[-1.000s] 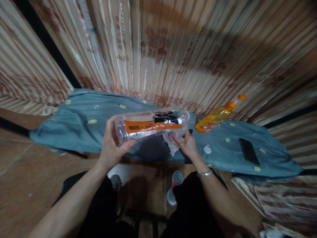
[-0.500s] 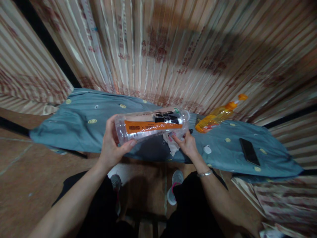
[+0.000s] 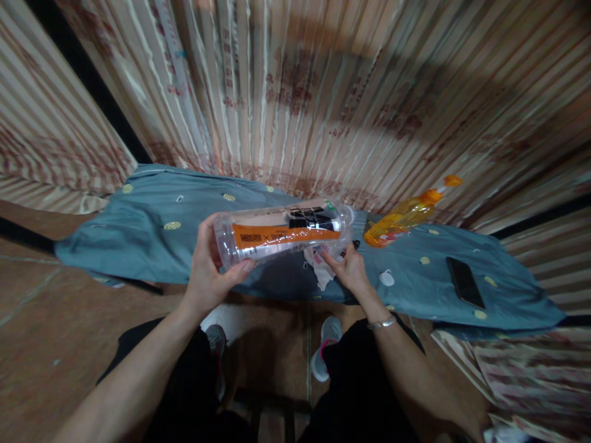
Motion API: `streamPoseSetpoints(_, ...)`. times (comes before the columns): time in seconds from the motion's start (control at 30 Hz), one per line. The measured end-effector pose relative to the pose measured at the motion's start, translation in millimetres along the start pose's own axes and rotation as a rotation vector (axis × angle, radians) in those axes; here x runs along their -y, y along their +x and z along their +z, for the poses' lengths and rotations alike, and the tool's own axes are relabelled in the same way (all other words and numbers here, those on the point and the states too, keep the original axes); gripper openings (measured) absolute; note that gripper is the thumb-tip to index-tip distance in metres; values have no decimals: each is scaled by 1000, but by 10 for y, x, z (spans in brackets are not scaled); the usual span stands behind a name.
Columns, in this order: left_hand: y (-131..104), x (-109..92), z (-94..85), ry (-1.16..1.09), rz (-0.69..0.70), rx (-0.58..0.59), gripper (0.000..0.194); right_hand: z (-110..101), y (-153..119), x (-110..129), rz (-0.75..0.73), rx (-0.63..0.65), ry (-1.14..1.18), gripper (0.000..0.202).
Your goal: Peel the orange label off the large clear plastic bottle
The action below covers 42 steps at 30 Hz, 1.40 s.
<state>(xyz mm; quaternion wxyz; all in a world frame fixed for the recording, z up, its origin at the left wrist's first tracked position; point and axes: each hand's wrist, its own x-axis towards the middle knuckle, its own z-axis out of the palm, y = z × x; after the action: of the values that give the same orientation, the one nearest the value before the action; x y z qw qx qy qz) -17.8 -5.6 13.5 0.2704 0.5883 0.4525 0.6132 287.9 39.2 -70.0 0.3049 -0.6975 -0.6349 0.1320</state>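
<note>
My left hand (image 3: 209, 271) grips the base end of a clear plastic bottle (image 3: 281, 232) with an orange and black label, held on its side above a table covered with a blue-grey cloth (image 3: 152, 227). At the bottle's other end, my right hand (image 3: 347, 267) presses a crumpled white cloth (image 3: 322, 271) against its underside. A silver bracelet sits on my right wrist.
An orange spray bottle (image 3: 406, 215) lies on the blue-grey cloth to the right. A black phone (image 3: 464, 282) lies further right, and a small white cap (image 3: 386, 279) rests near my right hand. Striped curtains hang behind. My shoes show on the brown floor below.
</note>
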Motion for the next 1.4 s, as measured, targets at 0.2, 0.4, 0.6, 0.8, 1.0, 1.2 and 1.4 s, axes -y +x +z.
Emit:
streamPoseSetpoints(0.2,-12,13,-8,-8,-2,6,74,6,-4,-2,4,-12,-1,69)
streamPoseSetpoints(0.4,-10,47,-5,-14,21,0,74,15,-1,-21,-32,-19,26,71)
streamPoseSetpoints(0.6,-11,92,-20,-13,35,3,74,21,5,-37,-22,-29,9,78)
streamPoseSetpoints(0.8,-15,70,-12,-10,48,4,72,9,5,-31,-11,-6,25,78)
streamPoseSetpoints(1.0,-19,76,-11,-13,49,-1,72,15,2,-35,-18,-9,5,68)
streamPoseSetpoints(1.2,-15,81,-10,-27,39,4,72,9,4,-13,-8,-1,8,66)
streamPoseSetpoints(1.4,-13,79,-10,-63,18,11,73,4,-1,-4,-15,-3,19,68)
